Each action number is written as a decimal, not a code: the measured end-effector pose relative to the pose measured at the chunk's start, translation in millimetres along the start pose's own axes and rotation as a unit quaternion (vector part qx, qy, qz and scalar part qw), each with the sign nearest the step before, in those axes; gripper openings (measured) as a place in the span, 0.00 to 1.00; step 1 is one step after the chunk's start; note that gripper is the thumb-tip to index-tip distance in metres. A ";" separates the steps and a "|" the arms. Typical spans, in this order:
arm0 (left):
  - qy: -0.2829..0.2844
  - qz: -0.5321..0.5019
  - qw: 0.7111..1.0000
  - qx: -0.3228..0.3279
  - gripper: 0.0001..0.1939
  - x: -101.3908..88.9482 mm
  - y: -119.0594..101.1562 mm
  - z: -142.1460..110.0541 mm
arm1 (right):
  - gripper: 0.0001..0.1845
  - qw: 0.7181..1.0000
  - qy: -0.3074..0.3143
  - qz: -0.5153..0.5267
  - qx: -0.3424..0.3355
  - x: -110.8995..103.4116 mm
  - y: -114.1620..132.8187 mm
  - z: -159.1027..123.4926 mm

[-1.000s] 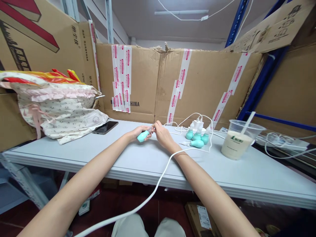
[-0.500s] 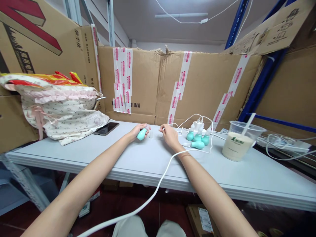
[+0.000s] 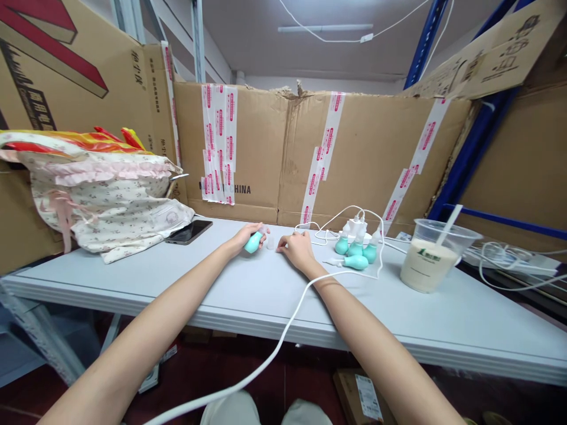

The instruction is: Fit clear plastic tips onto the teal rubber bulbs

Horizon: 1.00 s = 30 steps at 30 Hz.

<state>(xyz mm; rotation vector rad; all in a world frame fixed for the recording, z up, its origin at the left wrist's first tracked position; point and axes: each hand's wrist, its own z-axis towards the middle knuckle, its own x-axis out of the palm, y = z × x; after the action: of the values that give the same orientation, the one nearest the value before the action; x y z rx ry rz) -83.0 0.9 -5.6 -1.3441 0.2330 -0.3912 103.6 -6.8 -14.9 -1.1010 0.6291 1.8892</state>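
My left hand (image 3: 241, 238) is wrapped round a teal bulb syringe (image 3: 253, 242) with a clear tip, its bulb pointing down and toward me. Just right of it, a small clear cap (image 3: 270, 242) stands on the table. My right hand (image 3: 297, 249) is curled, its fingertips low by the tabletop to the right of the cap; whatever they pinch, if anything, is too small to make out. Farther right, several teal bulb syringes (image 3: 355, 248) with clear tips stand in a cluster. One more bulb syringe (image 3: 355, 262) lies on its side in front of them.
A white cable (image 3: 283, 339) runs across the table and over my right forearm. On the right stands a cup of milky drink (image 3: 426, 264) with a straw. A phone (image 3: 189, 232) and a floral cloth bag (image 3: 119, 206) lie left. Cardboard (image 3: 257, 147) walls the back.
My right hand has shifted slightly left and down, its fingertips now lower, near the tabletop by the clear cap. The left hand keeps its hold on the bulb syringe.
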 end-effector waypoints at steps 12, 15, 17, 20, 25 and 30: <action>0.004 0.066 0.997 0.036 0.23 23.3 -7.2 -9.1 | 0.16 0.912 -0.107 0.396 0.011 -28.3 3.5 5.2; 0.035 0.069 0.996 0.033 0.25 26.3 -7.5 -10.0 | 0.15 0.876 -0.061 0.477 -0.030 -27.0 6.8 8.1; 0.053 0.047 0.997 0.027 0.24 25.0 -7.1 -9.9 | 0.14 0.868 -0.072 0.490 -0.018 -23.3 7.1 9.1; 0.092 0.077 0.993 0.021 0.23 18.5 -11.0 -12.0 | 0.13 0.847 -0.093 0.524 0.015 -19.6 5.8 9.8; 0.152 0.239 0.958 0.044 0.20 10.7 -20.3 -17.3 | 0.14 0.855 -0.101 0.507 0.030 -25.8 2.5 8.2; 0.056 0.325 0.938 0.104 0.20 20.9 -10.8 -12.6 | 0.13 0.904 -0.085 0.418 -0.007 -38.6 -2.4 5.0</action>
<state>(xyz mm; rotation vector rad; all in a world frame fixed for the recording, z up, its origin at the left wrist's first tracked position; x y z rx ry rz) -70.3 -20.7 3.5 -0.9672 0.6900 0.0683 113.5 -17.7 21.2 -0.6903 1.1027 2.6763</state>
